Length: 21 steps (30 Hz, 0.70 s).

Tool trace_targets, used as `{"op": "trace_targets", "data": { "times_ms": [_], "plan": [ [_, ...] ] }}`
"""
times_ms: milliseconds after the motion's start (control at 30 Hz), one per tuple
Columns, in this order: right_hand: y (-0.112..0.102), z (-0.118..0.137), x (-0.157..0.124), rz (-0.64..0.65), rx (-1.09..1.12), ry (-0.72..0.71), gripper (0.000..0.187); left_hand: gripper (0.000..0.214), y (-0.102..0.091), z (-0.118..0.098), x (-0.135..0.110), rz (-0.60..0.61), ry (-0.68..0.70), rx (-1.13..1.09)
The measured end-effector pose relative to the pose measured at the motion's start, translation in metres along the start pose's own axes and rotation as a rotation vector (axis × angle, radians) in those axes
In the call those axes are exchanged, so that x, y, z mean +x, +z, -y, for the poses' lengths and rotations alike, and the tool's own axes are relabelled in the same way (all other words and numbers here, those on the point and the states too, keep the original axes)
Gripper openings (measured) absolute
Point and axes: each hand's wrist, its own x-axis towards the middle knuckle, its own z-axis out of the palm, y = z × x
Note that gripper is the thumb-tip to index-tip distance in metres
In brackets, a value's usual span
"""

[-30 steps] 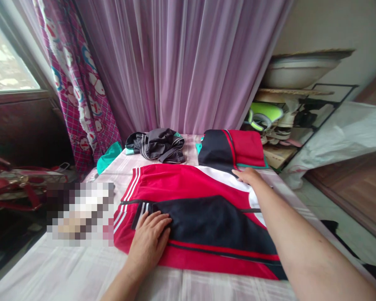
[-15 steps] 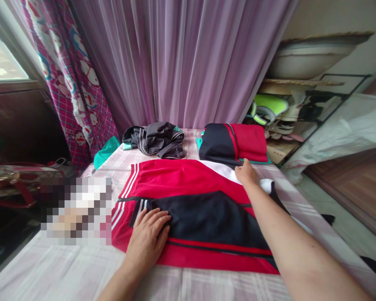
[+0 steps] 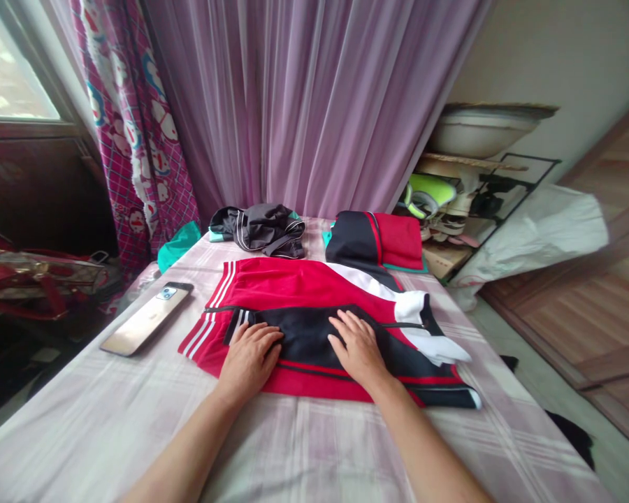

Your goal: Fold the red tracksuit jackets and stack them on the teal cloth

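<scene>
A red, black and white track jacket [image 3: 298, 283] lies flat across the table, its striped hem to the left and its white collar to the right. One black sleeve [image 3: 309, 335] is folded back over the red body. My left hand [image 3: 250, 355] rests flat on this sleeve near the striped cuff, fingers stretched out. Farther along the same sleeve lies my right hand [image 3: 357, 347], palm down with fingers spread. Neither hand grips anything.
Behind the jacket are a crumpled dark grey garment [image 3: 267, 229] and a folded red and black garment [image 3: 353, 241]. A phone [image 3: 147, 321] lies at the left edge of the tablecloth [image 3: 293, 447]. Right of the table stands a rack with shoes [image 3: 448, 225] and a basin [image 3: 482, 136].
My right hand has come back from the jacket's far side, by the folded garment, onto the black sleeve. My left hand stays near the cuff. The camera view has shifted somewhat.
</scene>
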Motion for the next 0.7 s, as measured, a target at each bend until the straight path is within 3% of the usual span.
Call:
{"op": "trace_targets", "data": {
  "times_ms": [233, 400, 567, 700],
  "plan": [
    [0.009, -0.024, 0.000, 0.053, -0.038, 0.088, 0.045, 0.031, 0.003, -0.001, -0.002, -0.036, 0.003, 0.035],
    [0.008, -0.019, 0.001, 0.026, -0.048, 0.103, 0.044, 0.032, -0.005, -0.011, 0.003, 0.000, -0.014, 0.041],
    [0.005, -0.011, -0.001, -0.034, -0.038, 0.116, 0.041, 0.037, -0.003, -0.027, 0.025, 0.052, 0.063, 0.062],
    [0.005, -0.011, -0.001, -0.039, -0.038, 0.124, 0.041, 0.044, 0.010, -0.023, 0.046, 0.096, 0.050, 0.107]
  ]
}}
